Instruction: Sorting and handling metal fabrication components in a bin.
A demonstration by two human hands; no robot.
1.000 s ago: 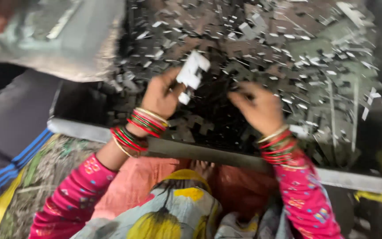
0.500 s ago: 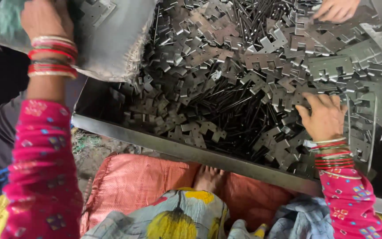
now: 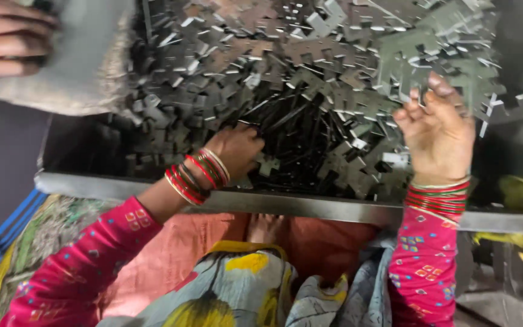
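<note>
Grey stamped metal pieces [image 3: 334,91] heaped across the tray [image 3: 310,206]. Left hand [image 3: 234,150] curled down into the near pile, pinching what cannot be told. Right hand [image 3: 437,130] spread, fingers lifted at the right. Sharp edges everywhere: cut fingers, snagged bangles [image 3: 198,175], pieces sliding off.

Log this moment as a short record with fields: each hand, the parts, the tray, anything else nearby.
left hand: left hand reaches knuckles-up into the pile, fingers buried among the parts; grip hidden
right hand: right hand raised, fingers curled on the pile's right side; grip unclear
parts: cross-shaped stamped metal pieces heaped with thin dark metal strips
tray: metal tray edge runs across in front of the person
other: another person's hand at top left grips a grey sack
wrists: red and green bangles on both
</note>
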